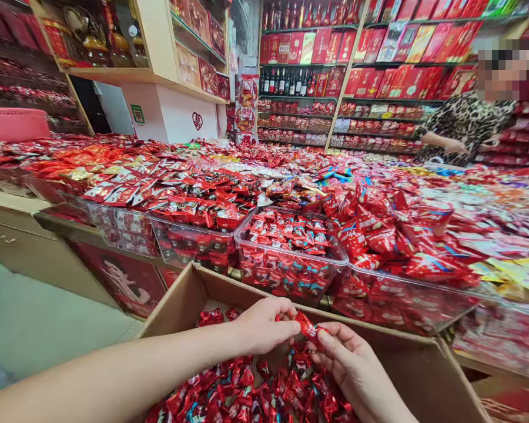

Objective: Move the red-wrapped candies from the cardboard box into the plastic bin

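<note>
**Held at Both Ends, Writing Largely Unreadable**

Found at lower centre of the frame, above an open cardboard box [401, 352]: one red-wrapped candy [307, 325]. Observed the left hand [264, 327] pinching its left end between thumb and forefinger. Observed the right hand [350, 355] pinching the twisted right end likewise, with remaining fingers curled below. Noted white marks on the wrapper; cannot make out characters or brand.

Recorded inside the box, at bottom centre: a loose heap of similar candies [247, 390], some with blue patches. Recorded just behind the box, at mid-frame: a clear plastic bin [291, 254] filled with small red packets [286, 232]. Recorded beside it, at right of centre: another clear bin [417, 279] heaped with larger red bags [379, 235]. Checked the white print on those bags; cannot read it with certainty.

Noted on a white panel [174, 108], upper left of centre: a red heart decal [197, 121], with a character resembling double happiness. Noted further left: a green sign [137, 114] bearing a square code. Identified at upper centre: bottles [286, 82] on shelving [351, 64], with labels too small to read. Noted at upper right: a person [469, 126] in a leopard-patterned top.
</note>
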{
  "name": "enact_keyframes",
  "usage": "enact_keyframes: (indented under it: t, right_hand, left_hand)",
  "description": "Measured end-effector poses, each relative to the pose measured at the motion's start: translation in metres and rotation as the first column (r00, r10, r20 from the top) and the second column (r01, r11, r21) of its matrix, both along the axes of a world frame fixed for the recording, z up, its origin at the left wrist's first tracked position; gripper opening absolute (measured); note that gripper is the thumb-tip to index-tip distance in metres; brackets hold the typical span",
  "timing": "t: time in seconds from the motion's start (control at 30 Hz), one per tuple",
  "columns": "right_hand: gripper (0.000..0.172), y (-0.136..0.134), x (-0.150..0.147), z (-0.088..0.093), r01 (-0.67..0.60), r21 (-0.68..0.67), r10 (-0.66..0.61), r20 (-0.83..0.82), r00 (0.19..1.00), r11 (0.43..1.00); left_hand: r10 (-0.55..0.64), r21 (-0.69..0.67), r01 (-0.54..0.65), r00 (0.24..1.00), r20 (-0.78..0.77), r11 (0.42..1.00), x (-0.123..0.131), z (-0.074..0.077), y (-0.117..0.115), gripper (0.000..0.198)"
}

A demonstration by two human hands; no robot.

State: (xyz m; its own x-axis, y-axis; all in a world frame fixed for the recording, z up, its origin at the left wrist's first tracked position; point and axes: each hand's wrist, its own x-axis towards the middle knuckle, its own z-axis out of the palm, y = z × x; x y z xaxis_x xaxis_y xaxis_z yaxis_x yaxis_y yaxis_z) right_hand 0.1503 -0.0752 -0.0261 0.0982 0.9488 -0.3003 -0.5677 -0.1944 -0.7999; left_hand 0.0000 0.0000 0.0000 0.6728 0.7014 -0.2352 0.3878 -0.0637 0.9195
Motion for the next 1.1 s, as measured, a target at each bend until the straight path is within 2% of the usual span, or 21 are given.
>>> enact_keyframes:
  t: [0.1, 0.2, 0.33, 0.43, 0.57, 0.7, 0.8, 0.9, 0.97, 1.0, 1.03, 1.1]
  right_hand:
    - [0.018, 0.0, 0.0, -0.002, 0.032, 0.012, -0.033, 0.085, 0.996, 0.999]
    - [0.015, -0.001, 0.003, -0.004, 0.032, 0.107, -0.059, 0.258, 0.964, 0.994]
    - [0.009, -0.005, 0.007, -0.006, -0.038, 0.262, -0.081, 0.43, 0.899, 0.964]
    - [0.015, -0.01, 0.003, -0.005, -0.044, 0.305, -0.085, 0.398, 0.914, 0.951]
    - [0.031, -0.012, -0.003, 0.0, -0.012, 0.319, -0.075, 0.26, 0.963, 0.948]
    - [0.026, -0.009, -0.003, 0.0, -0.015, 0.238, -0.055, 0.283, 0.957, 0.971]
    - [0.02, -0.007, -0.001, -0.004, 0.03, 0.204, -0.094, 0.313, 0.945, 0.979]
    - [0.019, -0.006, 0.003, -0.011, -0.01, 0.253, -0.092, 0.39, 0.916, 0.967]
    - [0.021, -0.005, 0.007, -0.014, -0.053, 0.321, -0.12, 0.495, 0.86, 0.946]
    - [0.022, -0.004, 0.009, -0.015, -0.071, 0.372, -0.167, 0.57, 0.804, 0.926]
    - [0.023, -0.004, 0.012, -0.015, -0.1, 0.431, -0.235, 0.656, 0.718, 0.897]
    - [0.024, -0.002, 0.015, -0.014, -0.201, 0.556, -0.416, 0.776, 0.474, 0.807]
  left_hand:
    - [0.0, -0.097, 0.0, 1.0, -0.002, 0.995, 0.003, 0.004, -0.002, 0.018]
    - [-0.017, -0.174, 0.018, 1.0, 0.011, 0.985, 0.004, 0.008, -0.003, 0.028]
    - [0.018, -0.15, -0.001, 0.994, 0.109, 0.989, 0.002, 0.009, -0.004, 0.039]
    - [0.077, -0.104, -0.061, 0.985, 0.157, 0.993, 0.002, 0.01, -0.006, 0.034]
    - [0.075, -0.066, -0.065, 0.984, 0.161, 0.996, 0.004, 0.015, -0.011, 0.028]
    - [0.05, -0.04, -0.042, 0.967, 0.251, 0.998, 0.005, 0.018, -0.015, 0.032]
    - [0.027, 0.005, -0.029, 0.984, 0.175, 1.0, 0.004, 0.018, -0.014, 0.034]
    - [-0.009, 0.062, 0.005, 0.997, 0.071, 0.998, 0.002, 0.016, -0.013, 0.03]
    - [0.011, 0.08, -0.014, 0.999, 0.038, 0.997, 0.001, 0.013, -0.012, 0.033]
    - [0.037, 0.088, -0.038, 0.999, 0.018, 0.995, 0.001, 0.011, -0.011, 0.033]
    - [0.063, 0.096, -0.062, 0.998, -0.005, 0.993, 0.001, 0.009, -0.011, 0.034]
    - [0.124, 0.123, -0.117, 0.991, -0.048, 0.986, 0.001, 0.004, -0.012, 0.033]
